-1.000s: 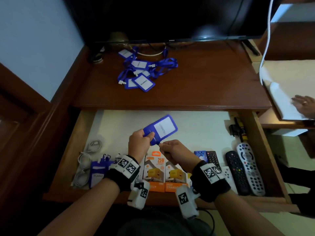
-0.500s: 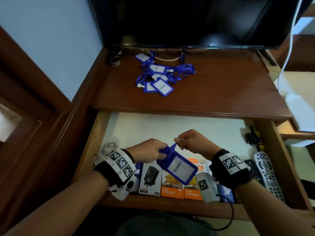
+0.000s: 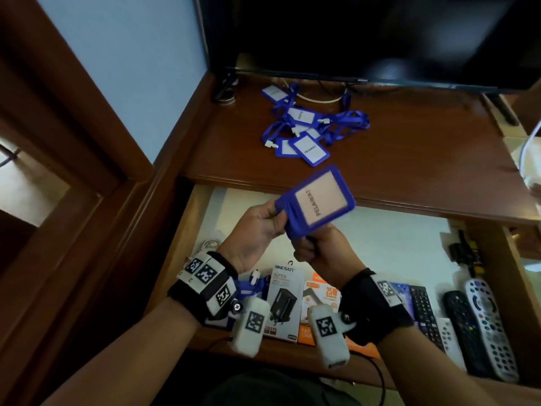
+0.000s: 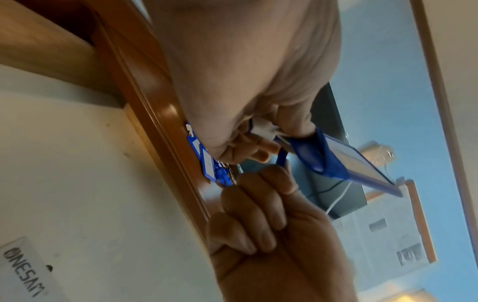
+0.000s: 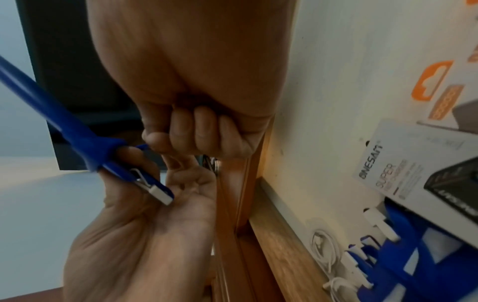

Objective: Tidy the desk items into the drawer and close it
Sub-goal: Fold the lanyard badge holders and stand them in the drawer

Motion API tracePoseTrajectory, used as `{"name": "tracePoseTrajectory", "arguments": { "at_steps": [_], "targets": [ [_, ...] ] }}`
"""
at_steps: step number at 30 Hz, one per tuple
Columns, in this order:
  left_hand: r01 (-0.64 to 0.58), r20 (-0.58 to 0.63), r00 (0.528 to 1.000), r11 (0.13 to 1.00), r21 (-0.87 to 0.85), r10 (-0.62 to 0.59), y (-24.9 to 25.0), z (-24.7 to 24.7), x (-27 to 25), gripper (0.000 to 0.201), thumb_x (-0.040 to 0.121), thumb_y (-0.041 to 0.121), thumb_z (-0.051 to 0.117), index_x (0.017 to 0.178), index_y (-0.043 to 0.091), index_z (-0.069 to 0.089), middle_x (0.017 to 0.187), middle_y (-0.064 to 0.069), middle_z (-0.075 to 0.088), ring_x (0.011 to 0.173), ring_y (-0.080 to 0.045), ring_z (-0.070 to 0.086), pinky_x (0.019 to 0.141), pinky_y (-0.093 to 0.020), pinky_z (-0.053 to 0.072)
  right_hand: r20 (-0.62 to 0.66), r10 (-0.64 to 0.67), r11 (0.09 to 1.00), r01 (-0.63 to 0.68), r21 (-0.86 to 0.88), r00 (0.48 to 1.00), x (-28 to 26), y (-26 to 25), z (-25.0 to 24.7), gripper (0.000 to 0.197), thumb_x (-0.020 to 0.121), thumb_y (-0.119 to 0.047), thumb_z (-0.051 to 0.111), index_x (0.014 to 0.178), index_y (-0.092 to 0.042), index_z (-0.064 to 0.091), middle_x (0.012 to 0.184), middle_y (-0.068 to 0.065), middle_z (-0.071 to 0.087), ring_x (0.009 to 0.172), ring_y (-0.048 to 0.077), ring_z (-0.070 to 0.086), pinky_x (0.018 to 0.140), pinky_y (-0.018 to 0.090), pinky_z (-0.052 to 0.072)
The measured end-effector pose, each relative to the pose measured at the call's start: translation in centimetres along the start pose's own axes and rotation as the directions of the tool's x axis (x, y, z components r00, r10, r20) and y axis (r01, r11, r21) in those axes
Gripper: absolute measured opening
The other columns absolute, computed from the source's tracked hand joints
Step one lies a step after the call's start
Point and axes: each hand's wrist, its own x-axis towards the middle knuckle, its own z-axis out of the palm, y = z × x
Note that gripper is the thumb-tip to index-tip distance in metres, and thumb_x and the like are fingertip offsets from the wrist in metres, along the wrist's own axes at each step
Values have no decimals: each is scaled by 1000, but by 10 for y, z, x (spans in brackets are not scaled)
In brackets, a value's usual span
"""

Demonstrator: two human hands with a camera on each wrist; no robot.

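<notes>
Both hands meet above the open wooden drawer [image 3: 187, 230] in the head view: the left hand [image 3: 257, 230] pinches the near end of a flat blue plastic badge holder [image 3: 317, 202], and the right hand [image 3: 319, 253] just below is curled round its strap. Beyond them, more badges [image 3: 304, 130] lie tangled on the glossy desk top [image 3: 409, 148]; cardboard charger boxes [image 3: 285, 303] lie under the wrists, remotes [image 3: 486, 326] to the right.

From the left wrist, thumb and fingers [image 4: 261, 147] nip a white clip.

From the right wrist, curled fingers [image 5: 204, 130] clench the ribbon.
</notes>
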Motion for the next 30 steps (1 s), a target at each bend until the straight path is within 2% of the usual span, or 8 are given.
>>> {"name": "tracePoseTrajectory", "arguments": {
  "at_steps": [4,9,13,16,19,22,26,30],
  "targets": [
    [6,-104,995,1000,-15,-8,4,-19,-2,27,88,15,49,111,9,62,103,1,73,101,-12,66,85,-24,52,61,47,996,-42,-78,997,15,12,11,23,86,-1,33,68,-12,41,51,-2,32,45,10,24,46,22,23],
    [133,-251,961,990,53,-116,1,-57,1,21,95,7,48,99,12,68,103,-10,67,99,-26,53,89,-37,43,-52,33,877,-54,-478,998,45,8,8,33,95,-5,39,68,-4,58,46,5,43,43,17,33,47,26,26],
    [265,-398,900,949,172,-179,-6,-95,4,16,95,9,53,94,12,69,91,-12,57,86,-22,45,76,-32,37,-312,-224,671,-86,-736,923,91,-12,-24,34,94,-14,54,61,-11,63,53,5,56,45,12,45,48,24,34],
    [382,-470,854,881,280,-222,-19,-124,3,14,92,15,59,100,8,68,92,-17,64,81,-23,51,73,-34,40,-338,-424,466,-118,-877,840,127,-34,-46,12,88,-12,60,84,-9,71,85,10,68,81,21,60,74,33,46],
    [459,-490,848,739,493,-200,-32,-145,-2,14,89,18,64,86,5,67,89,-16,68,81,-23,62,79,-35,47,-370,-461,362,-210,-908,807,157,-57,-66,23,85,-16,64,106,-6,65,113,17,63,111,32,56,92,36,44],
    [489,-461,865,537,687,-197,-39,-157,-11,27,87,20,66,64,15,55,71,-3,57,73,-21,58,70,-31,43,-360,-434,252,-272,-929,826,171,-65,-77,60,83,-23,69,137,-11,44,148,18,31,133,40,32,110,44,28],
    [432,-306,858,256,865,-413,-36,-162,-19,18,90,20,62,92,2,65,99,-12,66,92,-24,61,74,-27,42,-339,-297,68,-334,-940,892,173,-60,-74,78,88,-35,62,150,-37,15,161,-11,7,143,38,10,112,58,17],
    [303,-182,787,113,946,-590,-28,-156,-20,16,92,18,59,102,5,63,108,-13,64,101,-26,60,74,-25,40,-349,-239,-154,-390,-908,906,172,-52,-66,70,89,-50,51,148,-36,16,161,-11,5,143,34,9,109,61,19]
  ]
}}
